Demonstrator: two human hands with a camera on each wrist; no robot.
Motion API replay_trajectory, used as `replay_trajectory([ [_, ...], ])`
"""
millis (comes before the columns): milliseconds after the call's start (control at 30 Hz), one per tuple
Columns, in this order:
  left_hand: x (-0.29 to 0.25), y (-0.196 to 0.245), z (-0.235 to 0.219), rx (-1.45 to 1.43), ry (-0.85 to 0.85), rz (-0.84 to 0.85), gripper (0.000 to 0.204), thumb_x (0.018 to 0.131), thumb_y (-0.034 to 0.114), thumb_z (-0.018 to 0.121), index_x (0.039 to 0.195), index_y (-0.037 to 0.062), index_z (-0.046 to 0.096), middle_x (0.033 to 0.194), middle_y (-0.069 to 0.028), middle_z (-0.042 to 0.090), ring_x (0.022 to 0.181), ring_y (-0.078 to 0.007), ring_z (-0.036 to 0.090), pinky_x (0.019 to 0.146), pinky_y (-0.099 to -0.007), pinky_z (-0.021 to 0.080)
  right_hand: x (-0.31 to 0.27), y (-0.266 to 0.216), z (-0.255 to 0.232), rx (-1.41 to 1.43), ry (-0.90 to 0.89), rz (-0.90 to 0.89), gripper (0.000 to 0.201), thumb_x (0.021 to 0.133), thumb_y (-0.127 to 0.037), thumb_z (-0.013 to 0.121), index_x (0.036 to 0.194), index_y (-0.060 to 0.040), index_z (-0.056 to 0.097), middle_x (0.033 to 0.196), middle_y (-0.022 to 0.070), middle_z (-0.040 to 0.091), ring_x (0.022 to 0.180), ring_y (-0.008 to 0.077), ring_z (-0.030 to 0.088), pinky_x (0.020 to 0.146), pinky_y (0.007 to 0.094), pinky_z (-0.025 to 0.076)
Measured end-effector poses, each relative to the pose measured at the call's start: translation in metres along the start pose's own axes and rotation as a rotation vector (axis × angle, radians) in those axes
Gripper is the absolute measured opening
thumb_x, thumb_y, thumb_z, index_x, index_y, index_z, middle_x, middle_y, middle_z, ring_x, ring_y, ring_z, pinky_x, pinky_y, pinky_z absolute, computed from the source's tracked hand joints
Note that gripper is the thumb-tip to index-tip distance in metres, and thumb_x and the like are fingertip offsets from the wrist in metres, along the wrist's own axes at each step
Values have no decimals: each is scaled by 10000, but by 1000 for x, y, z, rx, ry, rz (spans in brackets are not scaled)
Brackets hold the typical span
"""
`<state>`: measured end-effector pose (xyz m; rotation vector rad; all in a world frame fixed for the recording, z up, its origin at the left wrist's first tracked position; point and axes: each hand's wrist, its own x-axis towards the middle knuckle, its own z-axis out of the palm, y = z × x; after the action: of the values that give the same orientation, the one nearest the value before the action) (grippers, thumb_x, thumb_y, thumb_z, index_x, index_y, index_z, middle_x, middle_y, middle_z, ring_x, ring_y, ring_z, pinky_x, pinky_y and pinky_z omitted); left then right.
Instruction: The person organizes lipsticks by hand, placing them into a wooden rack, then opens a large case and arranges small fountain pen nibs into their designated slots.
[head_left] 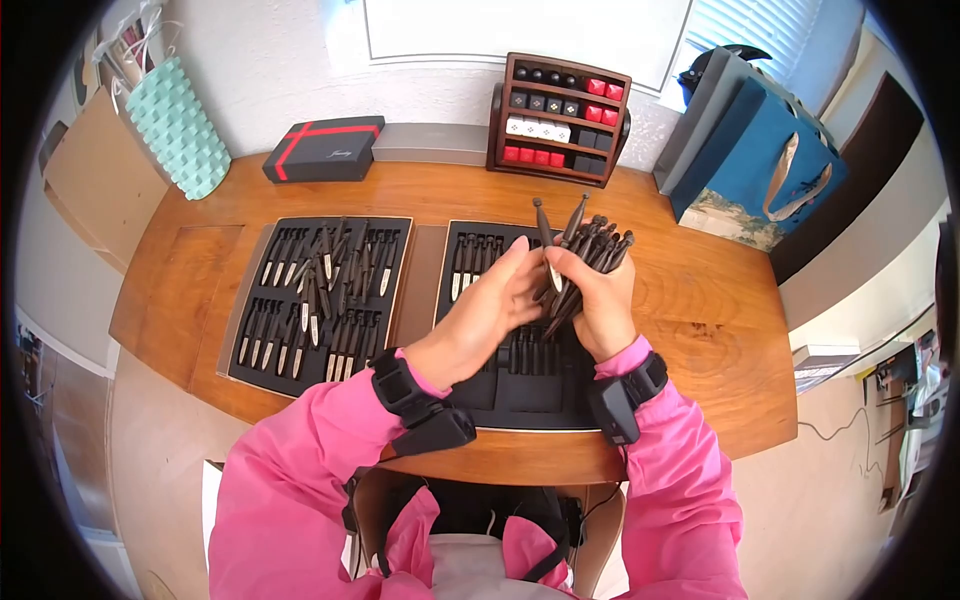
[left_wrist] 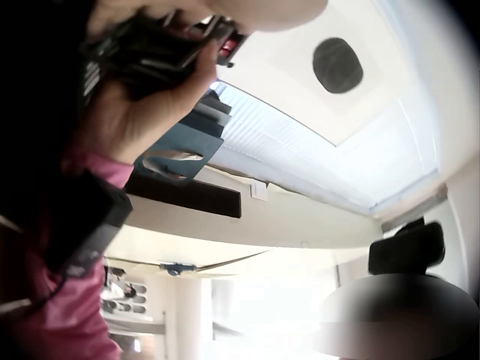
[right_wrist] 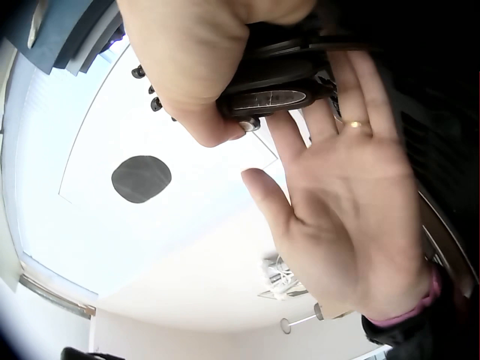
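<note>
The bundle of dark slim rods fills my right hand so fully that I judge the outer ones the weak point: they fan out at different angles, and a slight loosening of my thumb could let one slide out onto the right tray or past its edge onto the desk. A clumsy push from my left hand could splay them too.

My right fingers curl round the bundle, thumb pressed across its front. My left palm faces it, fingers mostly straight; I cannot tell whether they touch the rods. The bundle sits inside my right grip, knobbed ends sticking out toward the desk's far edge, other ends poking out below, above the right tray's right part. More rods lie in the left tray, some heaped across the rows.
</note>
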<state>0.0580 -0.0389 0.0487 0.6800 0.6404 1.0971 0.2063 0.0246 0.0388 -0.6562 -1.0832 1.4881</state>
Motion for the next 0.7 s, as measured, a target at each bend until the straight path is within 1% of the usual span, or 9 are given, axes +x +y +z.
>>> replay_trajectory([
  [67,0,4,2,255,201,182,624,1075,483,404,1499,25,419,1486,-119,504,1393,-218,459,1183,-401,311,5,2,-5,-28,13,19,287,789,40,795,1011,-15,622,929,43,695,798,102,652,721,262,533],
  [100,1,9,-2,298,146,265,567,1081,376,450,1499,-5,417,1483,-120,508,1383,-213,479,1185,-395,324,6,2,-5,-83,12,-47,293,786,38,799,1010,-16,619,921,41,694,787,98,648,709,259,533],
  [200,10,23,0,408,51,309,504,1082,283,467,1486,-17,432,1441,-96,535,1321,-179,523,1147,-359,377,5,1,1,-207,-3,-158,304,784,31,808,1005,-20,605,896,32,682,768,90,641,681,252,530],
  [233,10,26,6,396,90,272,460,1076,225,488,1471,-8,455,1374,-66,564,1263,-144,539,1107,-325,414,4,1,3,-237,-40,-190,303,786,33,804,1003,-21,599,891,29,677,766,90,641,680,250,530],
  [333,26,20,-3,515,102,325,453,1077,205,487,1485,12,447,1328,-39,570,1216,-120,545,1071,-304,427,3,-4,7,-272,-68,-223,314,777,29,804,999,-25,589,886,19,663,773,86,637,702,246,530],
  [467,23,12,6,485,70,395,463,1084,215,472,1507,32,433,1362,-42,559,1238,-121,527,1059,-303,417,7,-2,3,-326,-9,-305,301,773,0,812,990,-25,604,880,9,661,789,80,630,730,253,528],
  [567,23,7,3,437,75,425,472,1093,226,450,1520,27,416,1426,-47,526,1296,-119,487,1093,-312,383,12,2,1,-282,-40,-250,284,776,-19,817,981,-24,621,880,-1,664,796,76,627,736,256,525],
  [667,24,3,2,566,105,409,490,1097,250,438,1548,62,393,1499,-50,483,1380,-136,430,1161,-328,317,13,7,-3,-218,-56,-201,275,777,-23,819,979,-25,633,886,-7,669,797,74,624,735,255,522],
  [700,28,0,-3,550,47,437,518,1102,300,418,1571,89,354,1548,-56,428,1431,-159,374,1190,-350,272,14,7,-3,-206,-55,-203,276,775,-21,821,980,-25,636,889,-9,671,796,73,623,737,255,522],
])
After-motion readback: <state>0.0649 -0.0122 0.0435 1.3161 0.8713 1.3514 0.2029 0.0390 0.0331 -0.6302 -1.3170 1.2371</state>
